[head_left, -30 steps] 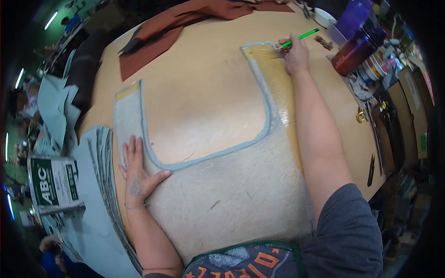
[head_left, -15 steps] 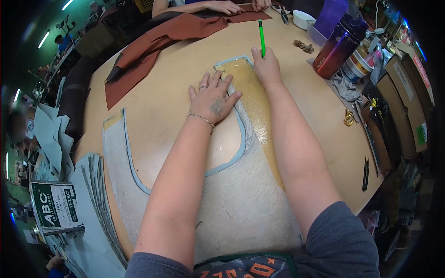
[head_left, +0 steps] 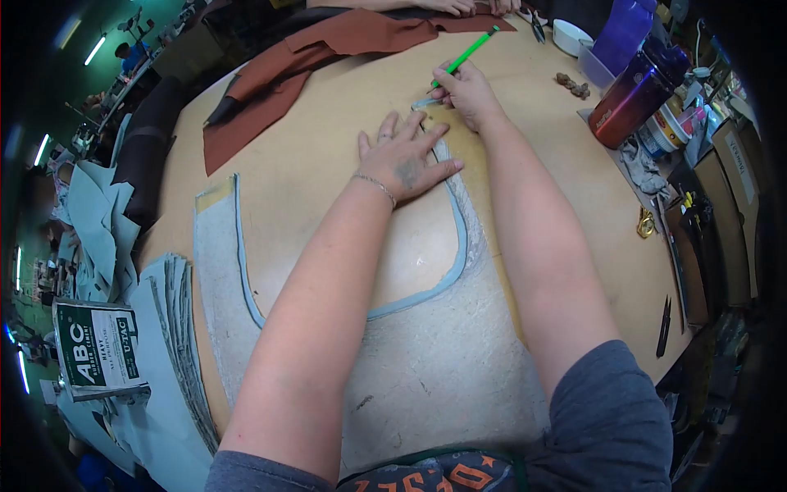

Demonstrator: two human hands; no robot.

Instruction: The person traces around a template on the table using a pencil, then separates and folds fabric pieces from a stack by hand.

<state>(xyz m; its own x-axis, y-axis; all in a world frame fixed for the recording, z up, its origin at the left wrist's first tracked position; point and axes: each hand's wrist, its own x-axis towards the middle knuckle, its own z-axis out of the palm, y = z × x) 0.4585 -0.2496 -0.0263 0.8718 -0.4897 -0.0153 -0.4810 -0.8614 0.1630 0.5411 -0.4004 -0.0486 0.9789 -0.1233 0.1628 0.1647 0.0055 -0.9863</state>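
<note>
Across the table [head_left: 602, 205], the grey panel [head_left: 443, 377] lay flat with its broad body toward the person and two strips running away, so that the U-shaped opening between them faced the far side. Both strips leaned slightly left toward their far ends, and the right one reached farther. The green pencil [head_left: 466, 60] slanted, its long axis running from a black-tipped end, up and to the right, down to the lower left, where its other end was near the right strip's far end; whether it touched could not be told.

The left hand [head_left: 402, 160] was palm down with fingers spread, over the right strip's inner edge and the table beside it, while most of the panel's body lay nearer the person than both hands. The right hand [head_left: 467, 92] pinched the pencil between thumb and fingers, just beyond and to the right of the left hand.

The panel looked worn and mottled, with small dark scuffs, pale blue edging [head_left: 452, 266] along its inner curve and yellowish areas at the strips' ends and down the right side. Reddish-brown material [head_left: 352, 41] lay beyond it, and grey sheets [head_left: 176, 328] lay to its left.
</note>
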